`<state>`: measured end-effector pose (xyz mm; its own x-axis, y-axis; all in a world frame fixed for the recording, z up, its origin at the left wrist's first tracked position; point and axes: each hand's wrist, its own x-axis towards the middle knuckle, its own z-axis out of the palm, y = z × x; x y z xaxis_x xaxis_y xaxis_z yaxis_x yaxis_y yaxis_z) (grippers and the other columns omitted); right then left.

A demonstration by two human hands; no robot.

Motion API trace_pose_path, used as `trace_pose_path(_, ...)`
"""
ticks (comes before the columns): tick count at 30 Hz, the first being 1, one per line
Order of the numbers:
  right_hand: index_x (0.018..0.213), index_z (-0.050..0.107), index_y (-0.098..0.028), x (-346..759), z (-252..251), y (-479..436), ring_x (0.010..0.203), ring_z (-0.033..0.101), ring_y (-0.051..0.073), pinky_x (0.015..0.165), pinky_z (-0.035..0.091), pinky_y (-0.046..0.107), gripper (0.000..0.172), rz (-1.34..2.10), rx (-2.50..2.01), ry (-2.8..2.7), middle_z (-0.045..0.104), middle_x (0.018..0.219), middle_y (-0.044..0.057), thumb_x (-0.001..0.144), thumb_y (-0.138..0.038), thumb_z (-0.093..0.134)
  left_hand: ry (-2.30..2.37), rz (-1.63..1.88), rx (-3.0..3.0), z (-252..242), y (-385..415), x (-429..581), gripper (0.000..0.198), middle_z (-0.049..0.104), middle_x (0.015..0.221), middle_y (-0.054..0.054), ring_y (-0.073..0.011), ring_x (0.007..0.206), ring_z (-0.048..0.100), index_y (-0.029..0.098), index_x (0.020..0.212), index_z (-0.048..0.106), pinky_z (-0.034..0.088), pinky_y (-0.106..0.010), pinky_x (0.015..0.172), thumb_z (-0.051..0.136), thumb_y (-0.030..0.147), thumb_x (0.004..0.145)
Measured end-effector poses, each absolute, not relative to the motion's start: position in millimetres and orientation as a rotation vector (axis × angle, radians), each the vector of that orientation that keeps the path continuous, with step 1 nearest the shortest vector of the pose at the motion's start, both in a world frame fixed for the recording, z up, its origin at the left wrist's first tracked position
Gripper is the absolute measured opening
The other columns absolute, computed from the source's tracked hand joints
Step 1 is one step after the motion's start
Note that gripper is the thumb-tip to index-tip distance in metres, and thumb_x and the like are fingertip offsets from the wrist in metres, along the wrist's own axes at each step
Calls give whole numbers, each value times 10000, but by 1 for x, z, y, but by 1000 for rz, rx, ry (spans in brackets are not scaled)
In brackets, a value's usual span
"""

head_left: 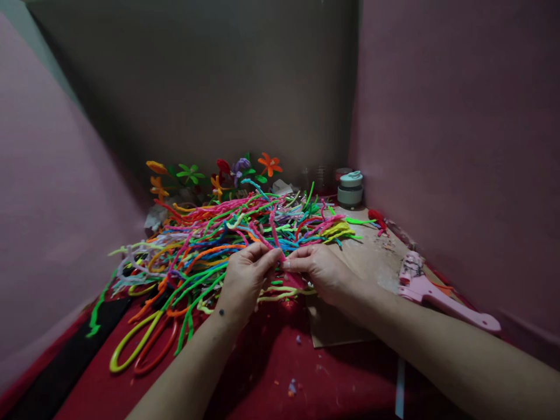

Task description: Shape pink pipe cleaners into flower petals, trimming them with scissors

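Pink pipe cleaners [274, 228] stand up between my two hands, over the near edge of a big heap. My left hand [248, 277] pinches them between thumb and forefinger. From the other side my right hand [322, 269] pinches at the same spot, its fingertips almost touching the left thumb. Just how the pink stems cross or twist there is hidden by the fingers. Behind and left of the hands spreads the heap of many-coloured pipe cleaners [210, 251]. Scissor handles, one yellow [135, 344] and one red [160, 350], poke out below the heap on the left.
Finished pipe-cleaner flowers [270, 164] stand at the back by the wall. A lidded cup [350, 191] is at the back right. On a brown board [367, 256] at right lies a pink glue gun [450, 303]. Red cloth [262, 373] covers the table; a black strip [74, 361] lies left.
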<state>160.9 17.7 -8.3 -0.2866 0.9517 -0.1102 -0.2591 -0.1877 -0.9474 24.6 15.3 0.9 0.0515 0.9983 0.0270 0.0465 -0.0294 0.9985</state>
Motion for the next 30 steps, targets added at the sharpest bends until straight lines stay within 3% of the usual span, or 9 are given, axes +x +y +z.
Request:
trace_pose_path(10, 490, 524, -134, 164, -8, 21, 371, 322, 46, 418, 196, 225, 174, 1667, -954, -1128, 438, 391, -66, 542, -233, 657, 1174, 1091, 1492, 5, 16, 19, 167, 499, 482, 49, -50, 396, 380, 145, 684, 580, 286, -167, 379, 641, 301, 682)
trace_pose_path(15, 461, 505, -141, 165, -7, 21, 363, 296, 44, 412, 178, 229, 165, 1675, -917, -1195, 414, 369, -71, 538, -204, 636, 1073, 1189, 2022, 4, 21, 11, 97, 560, 726, -12, -106, 633, 508, 163, 750, 629, 408, -204, 557, 570, 239, 759)
trace_pose_path(21, 433, 491, -141, 165, -10, 21, 355, 288, 40, 409, 173, 228, 184, 1641, -885, -1286, 406, 358, -67, 572, -178, 606, 1064, 1000, 2592, 8, 26, 1, 153, 502, 751, -17, -108, 697, 469, 175, 793, 642, 387, -214, 623, 495, 206, 823)
trace_pose_path(30, 513, 563, -120, 166, -12, 24, 377, 393, 55, 399, 251, 207, 108, 1903, -843, -1062, 502, 421, -38, 540, -158, 660, 1027, 1038, 2654, 12, 22, -2, 162, 447, 783, -24, -112, 698, 457, 167, 766, 640, 396, -217, 584, 490, 195, 822)
